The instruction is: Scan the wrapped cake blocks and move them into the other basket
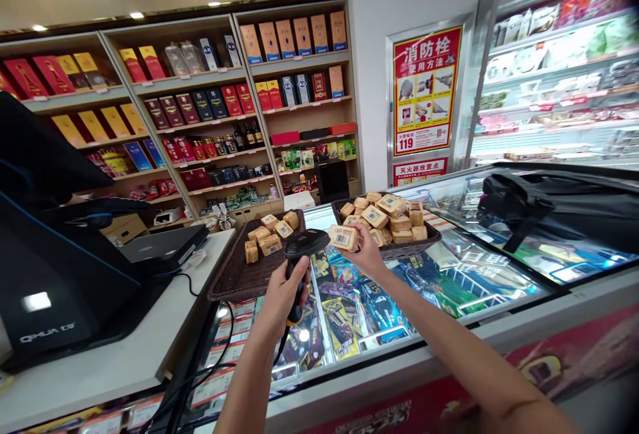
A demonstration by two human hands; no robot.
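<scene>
My left hand (292, 281) is wrapped round the grip of a black barcode scanner (305, 242), its head pointing right. Just in front of the scanner, my right hand (367, 252) holds a small packet of biscuits (344, 238), its printed barcode label facing the scanner and me. Behind my right hand, a brown woven basket (429, 237) is heaped with many similar packets (392, 205). Left of the scanner lies a second woven basket (232, 281) with several such packets (269, 244) towards its far end. Whether the scanner's light is on cannot be seen.
Both baskets rest on a glass-topped freezer (449, 287) full of coloured packages. A black bag (559, 204) lies on its right. At left, a counter (150, 347) bears a dark checkout terminal (54, 267); the scanner's cable (227, 344) hangs beside it. Stocked shelves (200, 114) stand behind.
</scene>
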